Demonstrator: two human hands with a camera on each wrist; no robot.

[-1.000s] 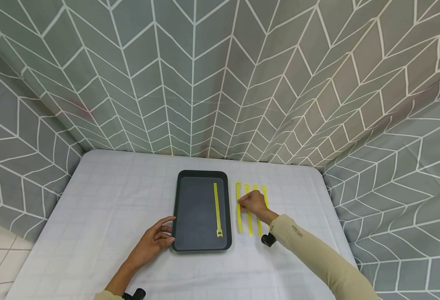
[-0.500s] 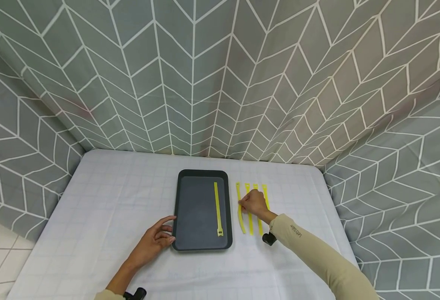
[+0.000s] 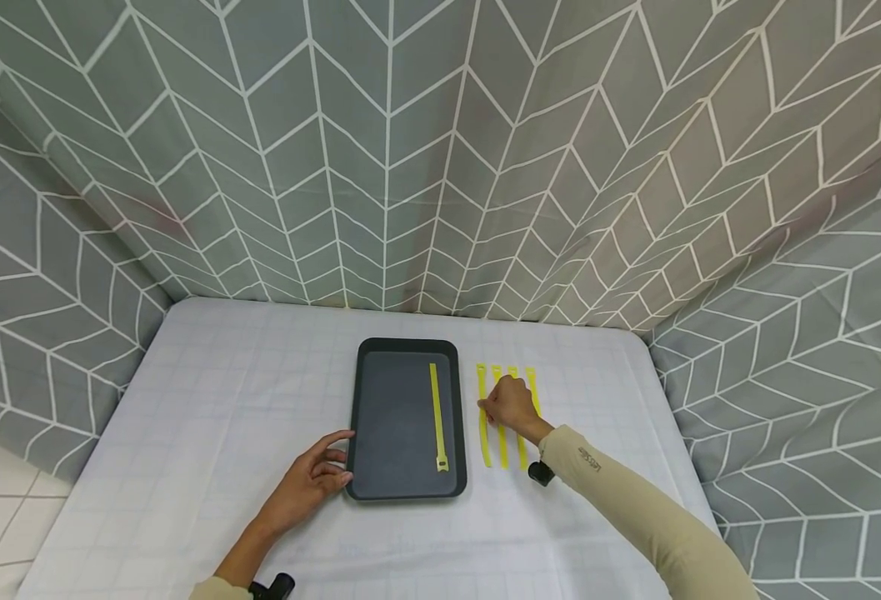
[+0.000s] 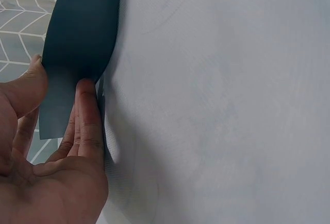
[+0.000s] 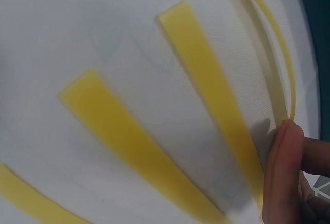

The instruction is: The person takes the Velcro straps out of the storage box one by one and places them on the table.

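In the head view my left hand (image 3: 301,492) touches the left edge of a dark rectangular tray (image 3: 391,417), fingertips and thumb at the rim. The left wrist view has its fingers lying along the tray's outer wall (image 4: 85,28). A yellow slotted cable strap (image 3: 437,417) lies lengthwise inside the tray, on its right side. Right of the tray, my right hand (image 3: 511,404) pinches the leftmost of several more yellow straps around mid-length. In the right wrist view this pinched strap (image 5: 290,64) bows up off the cloth, its shadow beside it.
More yellow straps lie side by side under and beside the right hand, such as one strap (image 5: 206,90) and another strap (image 5: 139,141). A white cloth (image 3: 260,367) covers the table. Patterned grey curtains (image 3: 425,167) hang behind and at both sides.
The pinched strap's near end swung right, and its far end has since shifted slightly right, so the strap is straighter now. The left hand and tray hold their places.
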